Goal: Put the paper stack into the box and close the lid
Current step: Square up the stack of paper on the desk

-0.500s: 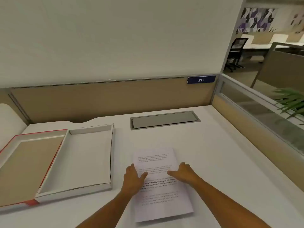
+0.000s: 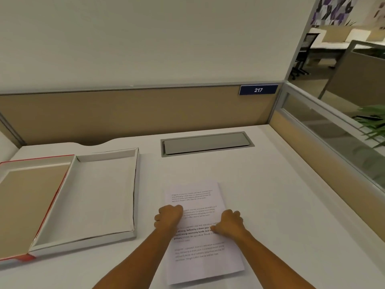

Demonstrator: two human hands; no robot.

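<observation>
The paper stack [image 2: 201, 257], white sheets with printed text, lies flat on the white desk just right of the box. My left hand [image 2: 169, 216] sits on its left edge and my right hand [image 2: 230, 223] on its right edge. Both have their thumbs on top of the sheets and their fingers curled down over the sides. The box [image 2: 135, 197] is a shallow white tray, empty and open, to the left of the paper. Its lid [image 2: 27, 205], brown inside with a red edge, lies folded back flat at the far left.
A grey cable hatch [image 2: 206, 142] is set into the desk behind the paper. A tan partition [image 2: 129, 115] with a "217" plate [image 2: 258, 90] closes the back. A glass side screen [image 2: 333, 140] runs along the right, with a plant [image 2: 373, 124] beyond it.
Both hands went from lying flat on the page with fingers spread to curling their fingers over the stack's side edges. The paper has stayed on the desk.
</observation>
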